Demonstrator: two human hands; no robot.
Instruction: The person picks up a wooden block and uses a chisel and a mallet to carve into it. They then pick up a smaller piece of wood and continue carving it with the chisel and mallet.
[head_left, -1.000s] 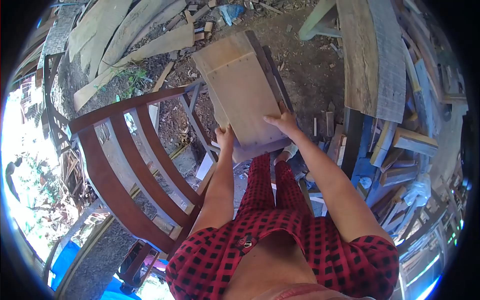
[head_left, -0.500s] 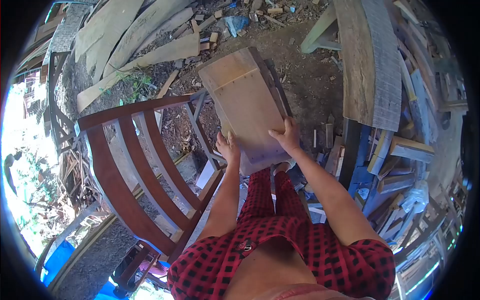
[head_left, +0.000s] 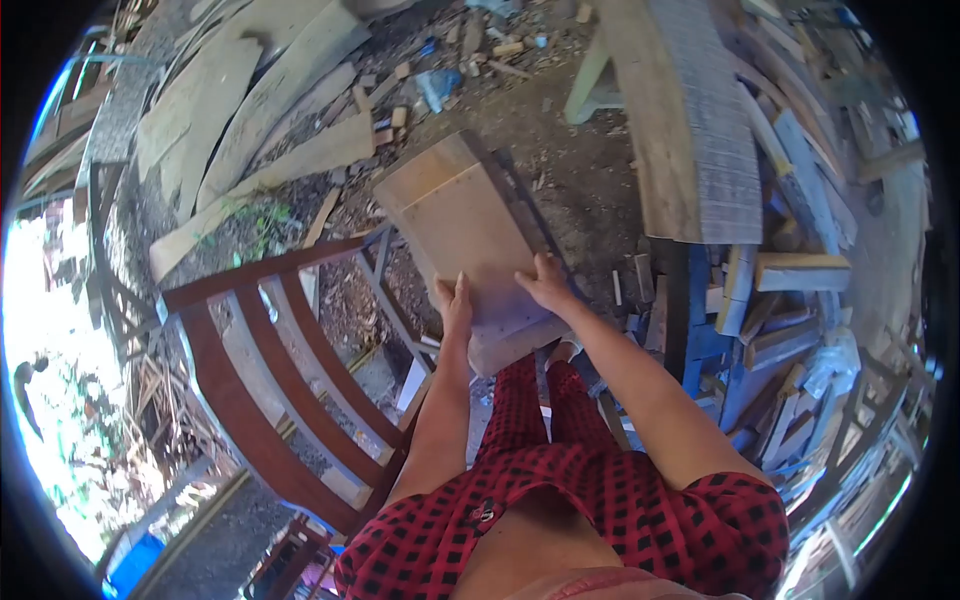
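In front of my legs I hold a boxy wooden piece (head_left: 468, 225) that looks like an upside-down drawer or box. Its broad pale face carries a lighter cross strip and small dark dots, perhaps nails. My left hand (head_left: 455, 300) grips its near left edge, thumb on top. On the right edge, my right hand (head_left: 547, 285) grips it with the thumb laid over the face. The undersides of both grips are hidden. Close to my left arm stands a red-brown slatted wooden frame (head_left: 245, 400), like a chair or bench back.
A thick-planked bench (head_left: 655, 130) stands ahead to the right, with stacked timber offcuts (head_left: 800, 272) beside it. Large pale boards (head_left: 290, 110) lie on the ground at the far left. Wood scraps and a blue plastic piece (head_left: 437, 88) litter the dirt.
The boxy piece sits slightly lower and further left in view, still between both hands. The surroundings have shifted too, as the head view turned.
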